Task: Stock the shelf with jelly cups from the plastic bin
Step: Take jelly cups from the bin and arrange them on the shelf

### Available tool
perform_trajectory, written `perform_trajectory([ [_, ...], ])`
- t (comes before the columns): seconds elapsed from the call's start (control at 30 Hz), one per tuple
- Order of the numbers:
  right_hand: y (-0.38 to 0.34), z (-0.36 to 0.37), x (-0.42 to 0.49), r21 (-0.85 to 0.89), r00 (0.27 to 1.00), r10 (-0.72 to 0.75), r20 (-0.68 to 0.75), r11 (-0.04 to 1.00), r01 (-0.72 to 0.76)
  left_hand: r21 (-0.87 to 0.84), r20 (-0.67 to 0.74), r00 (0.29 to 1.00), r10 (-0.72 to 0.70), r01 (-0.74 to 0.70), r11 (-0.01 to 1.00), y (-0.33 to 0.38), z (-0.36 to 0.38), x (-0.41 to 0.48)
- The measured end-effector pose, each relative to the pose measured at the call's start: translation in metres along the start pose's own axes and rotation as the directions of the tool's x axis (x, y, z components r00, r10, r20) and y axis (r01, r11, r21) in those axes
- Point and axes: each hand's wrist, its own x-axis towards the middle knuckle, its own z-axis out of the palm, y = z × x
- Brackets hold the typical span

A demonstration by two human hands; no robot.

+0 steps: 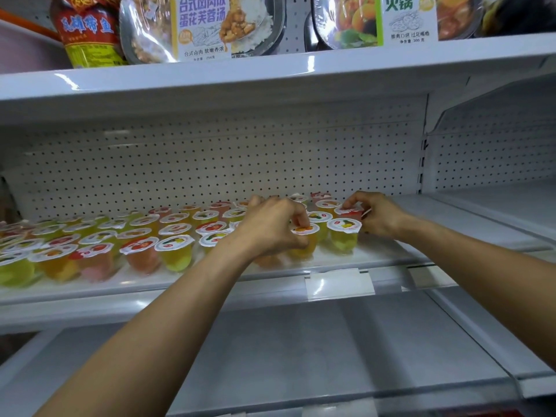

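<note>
Lower shelf [301,350]: a white board is seen nearest, beneath both forearms.
Shelf [210,281]: the tier being stocked; a label holder [338,284] is clipped to its front lip.
Cups [174,251]: stood upright in rows from the left end to just right of centre, with room for more judged to remain at the right. The bin is not shown.
Handling (judged): each cup is taken to be light, with a thin clear wall that yields when squeezed and a peel-off lid that is easily dented. The glossy wall is probably slippery. Hold is best taken at the stiffer rim under the lid, thumb set against fingers.
Left hand [267,230]: extended palm down; the fingers are curled over the lid of the orange cup [304,246] in the front row, so that cup is gripped.
Right hand [380,219]: brought in from the right; the lid edge of the red cup [350,212], one row back, is pinched by the fingertips.
Pegboard [210,164]: the back wall behind the last row.
Meal packs [204,25]: stood on the tier above.
</note>
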Motion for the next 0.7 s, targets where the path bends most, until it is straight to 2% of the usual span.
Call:
perform_trajectory([
  [0.17,-0.001,-0.015,-0.006,-0.118,0.999,0.029,0.024,0.993,-0.026,0.011,0.039,0.999,-0.014,0.013,1.000,0.006,-0.003,-0.004],
  [0.27,-0.006,-0.024,-0.023,-0.197,0.995,-0.027,-0.097,0.980,0.007,0.014,0.024,0.999,-0.027,0.026,1.000,0.011,-0.006,-0.008],
  [0.37,-0.017,-0.032,-0.048,-0.306,0.977,-0.135,-0.167,0.949,0.078,-0.026,-0.056,0.997,-0.053,0.052,0.998,0.020,-0.009,-0.019],
  [0.53,-0.043,-0.036,-0.107,-0.360,0.959,-0.244,-0.144,0.916,0.179,-0.196,-0.209,0.972,-0.108,0.067,0.978,0.040,-0.011,-0.063],
  [0.7,-0.059,-0.023,-0.168,-0.364,0.953,-0.292,-0.078,0.899,0.246,-0.252,-0.187,0.967,-0.171,0.121,0.960,0.058,-0.010,-0.129],
])
